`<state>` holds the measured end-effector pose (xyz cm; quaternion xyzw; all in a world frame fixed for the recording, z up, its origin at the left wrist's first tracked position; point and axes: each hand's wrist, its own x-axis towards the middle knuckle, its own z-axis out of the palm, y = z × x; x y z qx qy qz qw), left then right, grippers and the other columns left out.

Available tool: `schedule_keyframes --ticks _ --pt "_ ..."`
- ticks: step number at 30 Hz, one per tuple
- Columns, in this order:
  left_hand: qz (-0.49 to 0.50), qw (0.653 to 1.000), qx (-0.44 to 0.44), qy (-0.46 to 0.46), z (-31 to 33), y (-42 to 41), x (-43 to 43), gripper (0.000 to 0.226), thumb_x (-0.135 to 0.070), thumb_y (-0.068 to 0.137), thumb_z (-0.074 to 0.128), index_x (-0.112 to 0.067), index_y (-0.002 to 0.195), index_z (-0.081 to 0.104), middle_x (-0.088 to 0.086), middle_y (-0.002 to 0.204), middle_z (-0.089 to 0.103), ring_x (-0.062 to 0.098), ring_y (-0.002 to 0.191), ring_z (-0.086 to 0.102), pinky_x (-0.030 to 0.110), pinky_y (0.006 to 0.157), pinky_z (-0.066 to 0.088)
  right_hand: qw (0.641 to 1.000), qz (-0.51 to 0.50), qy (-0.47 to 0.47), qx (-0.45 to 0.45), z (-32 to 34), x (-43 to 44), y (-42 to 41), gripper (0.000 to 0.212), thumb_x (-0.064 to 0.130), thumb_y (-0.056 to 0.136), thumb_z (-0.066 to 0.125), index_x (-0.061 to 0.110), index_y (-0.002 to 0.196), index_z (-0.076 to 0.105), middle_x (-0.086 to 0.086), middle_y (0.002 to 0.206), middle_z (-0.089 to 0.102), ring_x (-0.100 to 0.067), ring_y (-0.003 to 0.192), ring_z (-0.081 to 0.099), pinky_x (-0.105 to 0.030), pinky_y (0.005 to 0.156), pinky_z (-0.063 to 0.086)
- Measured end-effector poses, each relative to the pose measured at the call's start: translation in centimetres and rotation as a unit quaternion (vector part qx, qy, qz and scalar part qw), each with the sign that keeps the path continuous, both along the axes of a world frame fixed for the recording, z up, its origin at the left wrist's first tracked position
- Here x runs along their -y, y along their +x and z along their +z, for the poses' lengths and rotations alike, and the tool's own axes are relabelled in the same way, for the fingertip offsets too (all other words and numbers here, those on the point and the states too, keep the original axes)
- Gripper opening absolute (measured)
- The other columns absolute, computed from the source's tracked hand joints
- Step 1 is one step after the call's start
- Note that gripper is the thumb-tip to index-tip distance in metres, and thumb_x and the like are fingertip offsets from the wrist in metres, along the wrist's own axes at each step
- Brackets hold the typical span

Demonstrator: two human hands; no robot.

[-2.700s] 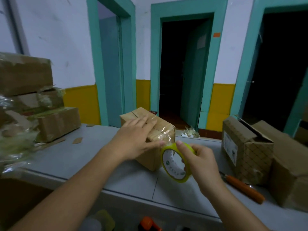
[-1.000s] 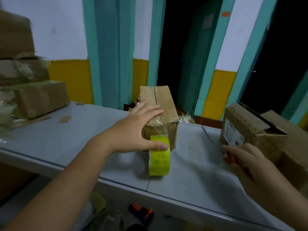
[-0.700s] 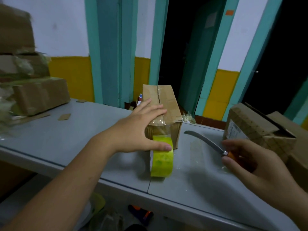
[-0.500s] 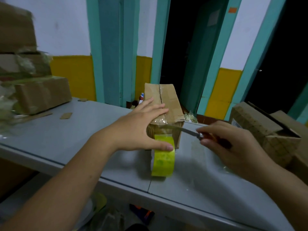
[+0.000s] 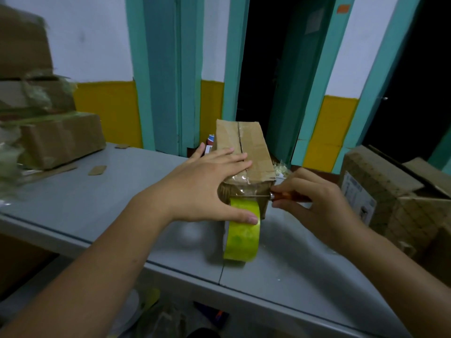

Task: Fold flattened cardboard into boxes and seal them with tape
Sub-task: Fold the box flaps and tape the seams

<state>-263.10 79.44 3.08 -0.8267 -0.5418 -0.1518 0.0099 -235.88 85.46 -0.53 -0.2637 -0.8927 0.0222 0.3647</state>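
Note:
A small brown cardboard box (image 5: 251, 152) lies on the grey table (image 5: 97, 203), its top seam and near end covered with clear tape. My left hand (image 5: 207, 189) lies flat on the box top, fingers spread, and its thumb presses the yellow-green tape roll (image 5: 241, 237) that stands on edge against the box's near end. My right hand (image 5: 314, 203) grips an orange-handled knife (image 5: 288, 196). Its blade lies across the tape between roll and box.
Taped boxes are stacked at the left (image 5: 56, 137). A printed carton with open flaps (image 5: 380, 191) stands at the right, close to my right wrist. Cardboard scraps (image 5: 97, 170) lie on the table. Teal door frames and dark doorways stand behind.
My right hand let go of the tape roll, picked up the knife at the right and brought its blade to the tape at the box's near end. My left hand stayed on the box.

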Motion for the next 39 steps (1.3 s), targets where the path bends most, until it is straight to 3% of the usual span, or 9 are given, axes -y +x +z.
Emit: schedule_keyframes --ticks 4,7,11,19,25,28,35,39 --pt "0.002 1.000 -0.008 -0.005 0.1 0.2 0.0 0.117 -0.101 0.067 0.049 -0.044 0.164 0.017 -0.030 0.170 0.007 -0.008 0.155 -0.006 0.045 0.128 -0.013 1.000 0.012 0.008 -0.014 -0.6 -0.3 -0.6 0.030 0.020 0.085 0.081 0.020 0.115 0.076 0.009 0.101 0.061 -0.009 0.092 0.063 -0.025 0.077 0.057" --pt "0.002 1.000 -0.013 -0.011 0.1 0.2 0.1 0.119 -0.102 0.066 0.048 -0.045 0.165 0.014 -0.030 0.170 0.004 -0.008 0.155 -0.008 0.048 0.128 -0.013 0.999 0.023 0.000 -0.028 -0.5 -0.8 0.5 0.030 0.021 0.085 0.079 0.025 0.115 0.075 0.011 0.102 0.063 -0.007 0.094 0.064 -0.018 0.079 0.055" --pt "0.001 1.000 -0.020 -0.011 0.0 0.2 0.2 0.119 -0.103 0.067 0.046 -0.045 0.165 0.011 -0.030 0.171 0.001 -0.007 0.155 -0.010 0.049 0.129 -0.012 0.998 0.025 -0.002 -0.052 -0.9 -0.8 0.5 0.032 0.018 0.083 0.081 0.023 0.114 0.075 0.010 0.103 0.066 -0.009 0.094 0.067 -0.019 0.079 0.057" --pt "0.005 0.999 -0.036 -0.023 0.6 0.5 0.7 0.122 -0.102 0.066 0.049 -0.044 0.165 0.009 -0.030 0.170 -0.003 -0.007 0.155 -0.012 0.047 0.128 -0.015 0.997 0.030 -0.017 -0.074 -1.6 -0.5 -0.1 0.029 0.026 0.081 0.079 0.020 0.110 0.077 0.013 0.099 0.066 -0.004 0.093 0.066 -0.013 0.079 0.054" --pt "0.002 0.998 -0.049 -0.025 0.5 0.7 1.0 0.125 -0.102 0.065 0.050 -0.045 0.165 0.003 -0.030 0.170 -0.008 -0.005 0.155 -0.015 0.048 0.127 -0.015 0.995 0.023 -0.030 -0.090 -1.8 -0.6 0.4 0.030 0.033 0.081 0.078 0.023 0.109 0.076 0.011 0.098 0.068 -0.008 0.090 0.067 -0.025 0.075 0.058" --pt "0.009 0.998 -0.047 -0.036 0.5 0.8 1.2 0.131 -0.105 0.060 0.050 -0.044 0.165 -0.001 -0.029 0.170 -0.010 -0.005 0.155 -0.018 0.050 0.129 -0.012 0.995 0.022 -0.031 -0.093 -2.3 -0.4 -0.6 0.030 0.030 0.081 0.079 0.017 0.108 0.077 0.011 0.097 0.068 -0.007 0.090 0.067 -0.021 0.076 0.058" --pt "0.025 0.997 -0.047 -0.055 0.8 0.5 1.3 0.138 -0.106 0.056 0.051 -0.043 0.165 -0.005 -0.028 0.170 -0.014 -0.007 0.153 -0.023 0.050 0.129 -0.012 0.987 0.019 -0.130 -0.095 -2.2 0.2 1.2 0.030 0.040 0.082 0.073 0.033 0.110 0.071 0.020 0.103 0.068 -0.004 0.105 0.066 -0.017 0.088 0.055" --pt "0.026 0.996 -0.050 -0.064 1.2 0.6 0.9 0.140 -0.105 0.055 0.054 -0.041 0.165 -0.005 -0.026 0.171 -0.013 -0.003 0.154 -0.021 0.050 0.130 -0.010 0.973 0.013 -0.193 -0.130 -0.8 0.5 3.1 0.027 0.038 0.078 0.077 0.029 0.104 0.075 0.014 0.105 0.072 -0.010 0.101 0.070 -0.023 0.088 0.059"
